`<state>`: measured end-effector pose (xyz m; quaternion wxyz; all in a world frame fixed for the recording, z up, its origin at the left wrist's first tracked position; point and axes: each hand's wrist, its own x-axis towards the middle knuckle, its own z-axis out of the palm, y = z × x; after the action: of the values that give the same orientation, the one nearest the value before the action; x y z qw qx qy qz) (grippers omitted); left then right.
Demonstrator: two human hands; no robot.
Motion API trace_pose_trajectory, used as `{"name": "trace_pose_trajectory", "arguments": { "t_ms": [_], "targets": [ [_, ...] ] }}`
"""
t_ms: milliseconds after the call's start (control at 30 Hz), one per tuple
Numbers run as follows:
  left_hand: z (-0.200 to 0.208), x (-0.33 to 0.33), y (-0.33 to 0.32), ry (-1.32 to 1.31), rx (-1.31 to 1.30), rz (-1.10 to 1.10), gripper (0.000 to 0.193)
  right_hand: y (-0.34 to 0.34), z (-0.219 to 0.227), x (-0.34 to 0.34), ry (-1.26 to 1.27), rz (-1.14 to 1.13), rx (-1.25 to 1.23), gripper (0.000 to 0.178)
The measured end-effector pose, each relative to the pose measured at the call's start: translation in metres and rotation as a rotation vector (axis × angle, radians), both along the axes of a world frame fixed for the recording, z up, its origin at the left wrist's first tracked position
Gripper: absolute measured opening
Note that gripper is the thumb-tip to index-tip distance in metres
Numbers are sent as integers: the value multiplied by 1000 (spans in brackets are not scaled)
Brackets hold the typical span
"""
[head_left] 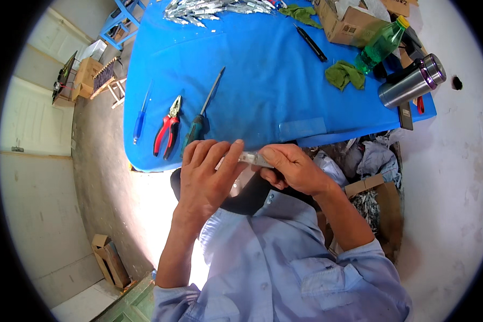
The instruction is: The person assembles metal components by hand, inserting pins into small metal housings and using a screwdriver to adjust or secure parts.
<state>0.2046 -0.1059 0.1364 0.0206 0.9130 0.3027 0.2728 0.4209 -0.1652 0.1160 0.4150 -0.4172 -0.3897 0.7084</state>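
On the table (252,102) before me: pliers (173,124) between two screwdrivers (139,124), left; bottle (378,51) and flask (408,87), right; heaped parts (209,8), far edge. Between my left hand (205,170) and right hand (295,167): a workpiece (253,158).

The person wears a pale lavender-blue button-up shirt (241,252) of soft, creased cloth. On its right side sits a stitched chest pocket (327,282). Left of that pocket, small round buttons (263,286) run down the front. Farther toward the waist from the pocket, small buttons (270,199) sit close together near black cloth (244,204) at the lap. To either side of the pocket, the left sleeve (172,300) and right sleeve (374,265) end near the elbows, loosely bunched, leaving the left hand (205,174) and right hand (298,170) bare.
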Motion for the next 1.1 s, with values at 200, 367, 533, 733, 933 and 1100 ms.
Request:
{"name": "trace_pose_trajectory", "arguments": {
  "t_ms": [200, 367, 533, 733, 933, 1100],
  "targets": [
    [0, -12, -8, 74, -83, -8, 39, 0, -1, -9, -403, 9, 312, 25],
    [-1, -16, -14, 14, -92, -9, 35, -4, 10, -16, -814, 21, 583, 32],
    [0, -23, -19, 23, -227, 8, 36, -4, 18, -24, -901, -3, 670, 32],
    [5, -23, -22, 11, -334, 45, 36, -4, 5, -25, -880, -21, 715, 24],
    [0, -27, -19, -15, -308, 11, 37, -4, 5, -22, -603, 40, 502, 21],
    [0, -29, -22, -15, -257, -17, 33, -3, 4, -16, -316, 197, 46, 25]
  ]
}}
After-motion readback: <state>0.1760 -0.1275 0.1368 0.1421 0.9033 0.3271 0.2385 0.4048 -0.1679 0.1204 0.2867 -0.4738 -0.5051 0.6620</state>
